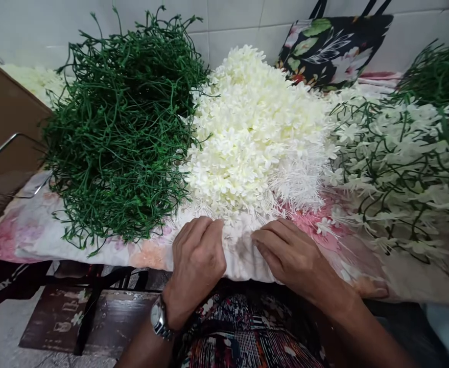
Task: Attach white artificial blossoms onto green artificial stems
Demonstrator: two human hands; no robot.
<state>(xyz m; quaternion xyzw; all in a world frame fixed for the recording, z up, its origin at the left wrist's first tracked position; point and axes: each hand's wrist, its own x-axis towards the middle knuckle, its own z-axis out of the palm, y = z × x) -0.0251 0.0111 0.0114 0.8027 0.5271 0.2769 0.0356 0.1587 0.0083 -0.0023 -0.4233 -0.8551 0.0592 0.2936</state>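
At the front edge of the cloth-covered table point(151, 255), both my hands rest near the foot of a pile of white artificial flower heads point(243, 133). My left hand point(201, 250), a watch point(159, 318) on its wrist, is closed with the fingers curled down. A short gap away, my right hand point(293, 250) is closed too, thumb against the bent fingers. Whatever either hand grips is hidden. Thin white stamens point(297, 179) lie loose beyond the hands. On the left rises a heap of green plastic stems point(124, 133).
To the right lie green stems fitted with white flowers point(404, 168). Behind stands a black floral bag point(335, 51) by the tiled wall point(239, 18). A brown cardboard box point(9, 112) is at far left. Below the table sits a dark wooden stool point(120, 322).
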